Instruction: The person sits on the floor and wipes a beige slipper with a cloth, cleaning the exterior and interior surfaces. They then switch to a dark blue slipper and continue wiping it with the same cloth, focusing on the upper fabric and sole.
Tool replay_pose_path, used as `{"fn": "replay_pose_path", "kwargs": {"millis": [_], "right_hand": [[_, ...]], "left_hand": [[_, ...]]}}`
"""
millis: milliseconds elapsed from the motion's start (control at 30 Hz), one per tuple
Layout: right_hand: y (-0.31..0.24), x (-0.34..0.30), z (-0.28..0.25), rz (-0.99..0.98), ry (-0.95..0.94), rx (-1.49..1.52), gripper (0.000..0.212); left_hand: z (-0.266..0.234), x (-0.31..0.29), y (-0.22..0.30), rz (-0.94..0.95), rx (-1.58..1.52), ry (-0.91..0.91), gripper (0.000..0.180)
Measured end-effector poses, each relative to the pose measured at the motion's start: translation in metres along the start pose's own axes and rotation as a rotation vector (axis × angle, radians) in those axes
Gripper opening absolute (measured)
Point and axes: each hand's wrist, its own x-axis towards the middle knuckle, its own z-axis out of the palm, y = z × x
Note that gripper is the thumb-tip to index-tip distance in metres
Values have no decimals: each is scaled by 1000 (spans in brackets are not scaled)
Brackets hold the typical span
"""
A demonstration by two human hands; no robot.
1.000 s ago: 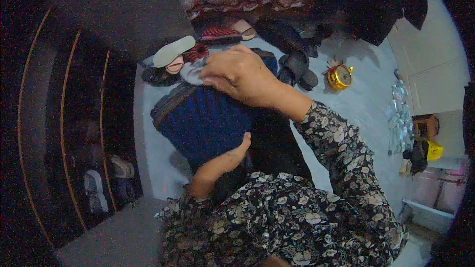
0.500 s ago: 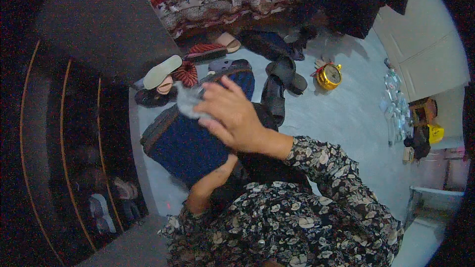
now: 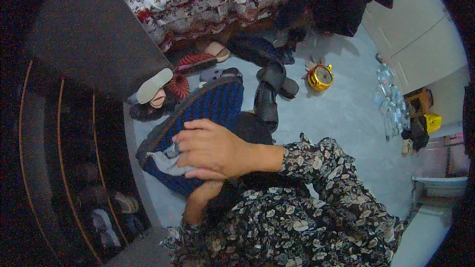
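No text legible (grainy).

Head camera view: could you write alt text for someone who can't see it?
A person's right hand holds a grey cloth against a ribbed blue mat; the left hand, partly hidden, is at the mat's near edge. Slippers lie on the floor beyond.

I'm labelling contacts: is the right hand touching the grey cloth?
Touching. The head view shows the right hand with its fingers on the grey cloth, which bunches out beneath them.
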Motion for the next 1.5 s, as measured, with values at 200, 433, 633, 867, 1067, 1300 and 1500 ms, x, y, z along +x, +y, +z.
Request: {"fn": "replay_pose_path", "kwargs": {"millis": [200,433,633,867,1067,1300,1500], "right_hand": [[28,2,-14,140,43,-213,24],[67,-19,-24,408,213,-352,24],[57,-29,-20,388,257,-379,26],[6,-6,-29,153,113,-329,33],[-3,-6,-51,192,21,-428,31],[28,-24,-57,388,120,-403,23],[38,-21,-56,441,77,-392,21]], "left_hand": [[-9,-20,45,113,143,212,47],[1,-5,19,-135,61,80,58],[-9,-18,57,-80,-124,149,50],[-42,-30,53,60,-392,43,34],[-58,-56,84,64,-516,14,27],[-77,-42,115,-219,-539,-99,39],[-116,-30,136,24,500,-422,70]]}}
